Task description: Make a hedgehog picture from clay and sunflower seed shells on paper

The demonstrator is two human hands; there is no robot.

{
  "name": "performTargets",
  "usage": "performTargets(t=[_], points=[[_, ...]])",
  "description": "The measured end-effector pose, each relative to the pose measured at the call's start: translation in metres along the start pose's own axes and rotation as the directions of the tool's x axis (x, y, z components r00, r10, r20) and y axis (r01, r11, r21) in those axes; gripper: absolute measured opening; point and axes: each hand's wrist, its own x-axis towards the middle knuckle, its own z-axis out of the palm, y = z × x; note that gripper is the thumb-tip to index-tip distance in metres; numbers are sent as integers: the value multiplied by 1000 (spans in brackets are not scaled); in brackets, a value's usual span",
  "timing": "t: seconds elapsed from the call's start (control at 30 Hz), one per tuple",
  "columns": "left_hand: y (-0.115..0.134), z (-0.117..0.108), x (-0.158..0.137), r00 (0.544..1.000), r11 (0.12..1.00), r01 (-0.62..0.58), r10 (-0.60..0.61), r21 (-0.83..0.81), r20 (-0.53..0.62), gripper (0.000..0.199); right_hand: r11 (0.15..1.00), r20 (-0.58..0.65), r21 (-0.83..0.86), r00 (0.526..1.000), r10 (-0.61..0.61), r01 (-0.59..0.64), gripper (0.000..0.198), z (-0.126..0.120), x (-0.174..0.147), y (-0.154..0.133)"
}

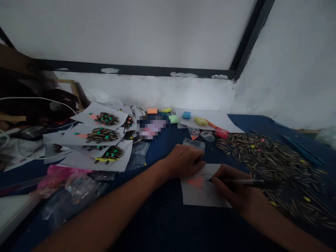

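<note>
A small white sheet of paper [194, 197] lies on the dark blue cloth in front of me. On it are a flat salmon-pink clay patch [196, 181] and a row of dark marks. My left hand [182, 160] rests across its upper left edge with curled fingers, holding it down. In my right hand [231, 185] is a pen [244, 181], pinched between thumb and fingers, its tip at the dark marks. The fingers of the right hand cover the sheet's right part. To the right spreads a large heap of striped sunflower seeds [265, 152].
At left lie stacked papers [65, 134] bearing seed-and-clay figures with green dots. Clear plastic bags [76, 192] and a pink bag [60, 175] sit nearer. Behind are soft clay packs, including blue [186, 114], yellow [201, 121] and red [222, 132]. A white wall [157, 87] bounds the back.
</note>
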Motion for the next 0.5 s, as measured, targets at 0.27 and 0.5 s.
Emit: performTargets(t=[0.27,0.5], points=[[1,-2,0,999,1000,20,-20,-1,30,20,1000,18,12,1000,8,-8,22,0,-1,2],[0,-1,0,1000,1000,10,-10,-2,4,20,1000,34,7,999,7,-7,21,-1,-1,0]])
